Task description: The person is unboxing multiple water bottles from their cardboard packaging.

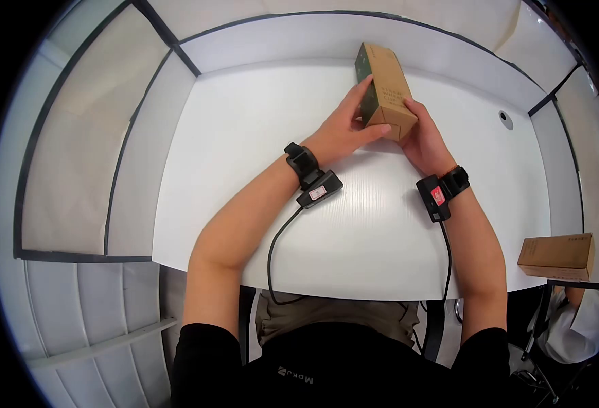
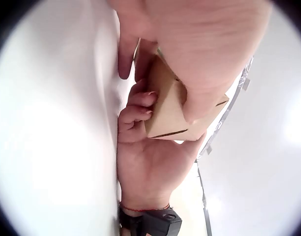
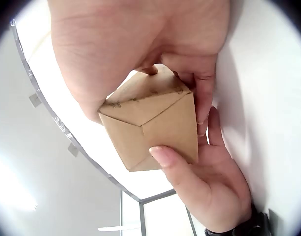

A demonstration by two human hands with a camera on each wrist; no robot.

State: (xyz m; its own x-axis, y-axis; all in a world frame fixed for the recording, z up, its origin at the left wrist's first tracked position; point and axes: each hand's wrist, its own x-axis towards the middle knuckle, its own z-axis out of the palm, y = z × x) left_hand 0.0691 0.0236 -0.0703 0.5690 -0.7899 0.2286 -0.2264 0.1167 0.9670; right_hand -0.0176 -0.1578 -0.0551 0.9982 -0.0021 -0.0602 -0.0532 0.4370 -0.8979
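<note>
A long brown cardboard box [image 1: 389, 85] with a dark green side is held by both hands at the back of the white table, its far end pointing away. My left hand [image 1: 343, 129] grips it from the left, fingers along the green side. In the right wrist view, the left thumb [image 3: 165, 156] lies on the folded flaps of the near end. From the right, my right hand [image 1: 427, 141] holds the near part, its thumb along the upper edge. The right hand's curled fingers [image 2: 135, 110] show at the box's underside in the left wrist view, close over the table.
A second cardboard box [image 1: 556, 256] sits at the table's front right corner. White partition panels [image 1: 299, 41] edge the table [image 1: 245, 136] at the back and sides. A cable hole [image 1: 506, 120] is at the back right. Cables [image 1: 270, 258] run from both wrist cameras. Another person's white sleeve [image 1: 571, 333] shows lower right.
</note>
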